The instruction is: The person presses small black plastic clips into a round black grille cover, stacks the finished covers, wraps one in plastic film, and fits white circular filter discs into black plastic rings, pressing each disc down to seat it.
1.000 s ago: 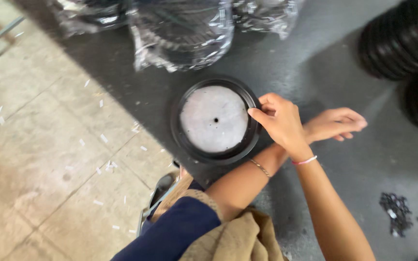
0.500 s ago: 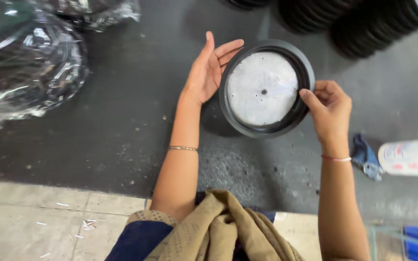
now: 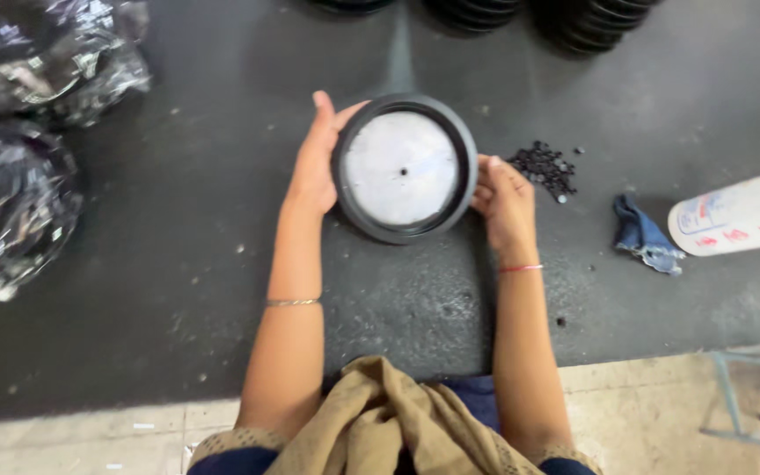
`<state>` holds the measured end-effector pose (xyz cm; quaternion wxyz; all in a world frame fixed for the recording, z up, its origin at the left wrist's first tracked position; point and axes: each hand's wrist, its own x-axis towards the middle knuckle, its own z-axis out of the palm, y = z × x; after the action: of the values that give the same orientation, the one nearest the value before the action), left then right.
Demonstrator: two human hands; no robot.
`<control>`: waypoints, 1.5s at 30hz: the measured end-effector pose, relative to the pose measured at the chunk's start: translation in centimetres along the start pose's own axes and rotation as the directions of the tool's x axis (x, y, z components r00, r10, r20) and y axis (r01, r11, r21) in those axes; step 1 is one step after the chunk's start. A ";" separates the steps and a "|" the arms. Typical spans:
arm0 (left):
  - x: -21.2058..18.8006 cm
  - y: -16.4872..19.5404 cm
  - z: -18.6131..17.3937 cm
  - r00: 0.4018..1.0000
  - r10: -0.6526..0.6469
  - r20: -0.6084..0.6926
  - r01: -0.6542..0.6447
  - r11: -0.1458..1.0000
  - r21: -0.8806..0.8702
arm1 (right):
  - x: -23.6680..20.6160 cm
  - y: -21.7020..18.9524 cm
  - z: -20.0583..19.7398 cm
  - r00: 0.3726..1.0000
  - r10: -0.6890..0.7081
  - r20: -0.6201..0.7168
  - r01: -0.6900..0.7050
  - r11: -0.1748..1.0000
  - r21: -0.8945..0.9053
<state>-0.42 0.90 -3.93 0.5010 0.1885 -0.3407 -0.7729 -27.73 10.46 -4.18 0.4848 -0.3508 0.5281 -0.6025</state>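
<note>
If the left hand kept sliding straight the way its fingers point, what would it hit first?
The left hand points away from the body along the round black disc's rim. Bare dark mat lies ahead, then probably the stacked black rings.

Both forearms run up from six o'clock, nearly parallel, a thin bangle on the left wrist and a red thread on the right. The left hand (image 3: pixel 317 167) lies open and flat, fingers together pointing to twelve o'clock, palm facing three o'clock. The right hand (image 3: pixel 505 200) is curled, fingertips tucked toward nine o'clock.
</note>
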 end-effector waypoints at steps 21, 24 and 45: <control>-1.3 1.1 0.7 0.993 0.055 -0.102 -0.044 0.993 0.112 | -1.4 -2.7 0.3 0.966 0.008 0.258 -0.046 0.989 0.142; -1.2 1.1 0.5 0.993 0.043 -0.111 -0.033 0.995 0.097 | -1.3 -2.5 0.1 0.966 0.010 0.260 -0.047 0.989 0.138; -1.0 0.8 -0.1 0.999 0.030 0.013 -0.029 0.998 -0.056 | -0.7 -1.5 0.0 0.973 0.022 0.229 -0.062 0.984 0.169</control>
<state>0.61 1.56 -3.50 0.5152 0.1642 -0.3252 -0.7758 -27.91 11.05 -2.66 0.5834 -0.3620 0.4218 -0.5921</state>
